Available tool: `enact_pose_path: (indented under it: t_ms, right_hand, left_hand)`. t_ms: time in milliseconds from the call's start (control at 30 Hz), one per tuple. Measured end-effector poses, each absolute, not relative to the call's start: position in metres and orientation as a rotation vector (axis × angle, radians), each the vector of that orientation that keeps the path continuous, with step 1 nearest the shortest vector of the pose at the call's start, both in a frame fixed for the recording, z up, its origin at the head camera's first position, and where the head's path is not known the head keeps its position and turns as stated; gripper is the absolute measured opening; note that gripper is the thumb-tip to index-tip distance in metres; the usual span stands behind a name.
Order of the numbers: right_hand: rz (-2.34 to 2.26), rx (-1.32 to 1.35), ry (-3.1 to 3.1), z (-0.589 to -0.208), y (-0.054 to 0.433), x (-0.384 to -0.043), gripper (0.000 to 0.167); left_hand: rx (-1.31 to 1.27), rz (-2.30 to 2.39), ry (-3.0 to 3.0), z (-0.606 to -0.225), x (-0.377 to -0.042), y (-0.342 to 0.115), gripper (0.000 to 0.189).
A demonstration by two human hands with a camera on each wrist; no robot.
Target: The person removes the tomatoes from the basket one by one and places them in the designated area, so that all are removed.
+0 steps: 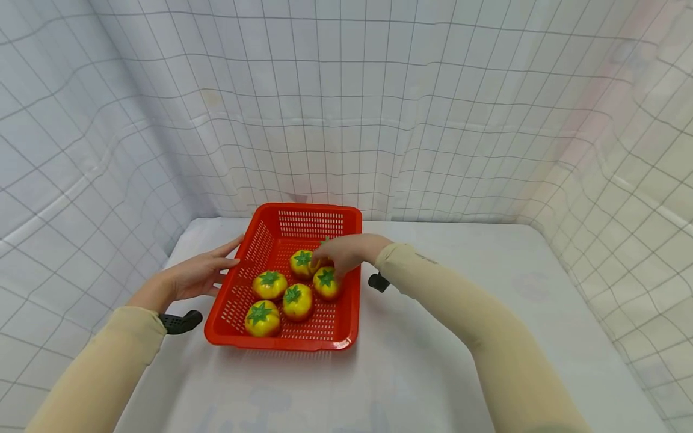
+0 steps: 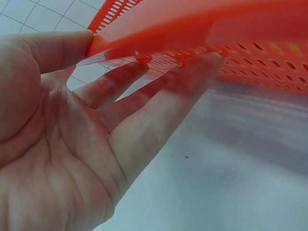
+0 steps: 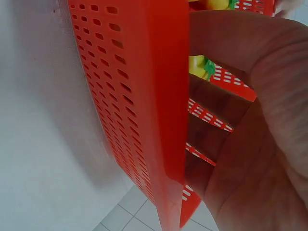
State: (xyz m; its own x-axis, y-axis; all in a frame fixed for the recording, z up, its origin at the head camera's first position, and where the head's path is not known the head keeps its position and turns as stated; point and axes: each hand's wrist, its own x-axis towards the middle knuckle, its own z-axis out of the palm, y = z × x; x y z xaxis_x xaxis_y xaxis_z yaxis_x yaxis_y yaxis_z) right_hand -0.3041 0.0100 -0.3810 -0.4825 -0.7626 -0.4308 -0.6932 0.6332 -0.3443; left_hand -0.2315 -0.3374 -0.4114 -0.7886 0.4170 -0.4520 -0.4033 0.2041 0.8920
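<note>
A red perforated plastic basket [image 1: 281,343] stands on the white table. In it lie several yellow-and-red tomatoes [image 1: 270,285] with green star-shaped tops. My left hand [image 1: 197,275] is at the basket's left side; in the left wrist view its thumb touches the rim [image 2: 159,31] and its extended fingers rest against the outer wall. My right hand [image 1: 346,251] reaches over the right rim, fingers bent down among the tomatoes at the back right. A tomato [image 3: 197,66] shows between thumb and fingers in the right wrist view; the rim hides the fingertips, so whether they grip it is unclear.
The white table top [image 1: 460,270] extends to the right of the basket and in front of it. White grid-patterned curtains [image 1: 379,120] enclose the table at the back and both sides. Black straps [image 1: 181,323] with dark devices sit at both wrists.
</note>
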Motion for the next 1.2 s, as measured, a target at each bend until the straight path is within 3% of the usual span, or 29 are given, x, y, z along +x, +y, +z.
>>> enact_pose_path:
  t_ms: [1200]
  right_hand:
    - [-0.094,-1.125,2.205,-0.398,0.005,-0.299,0.065]
  left_hand:
    - [-0.002,1.684,1.816,-0.412,-0.231,-0.337,0.075]
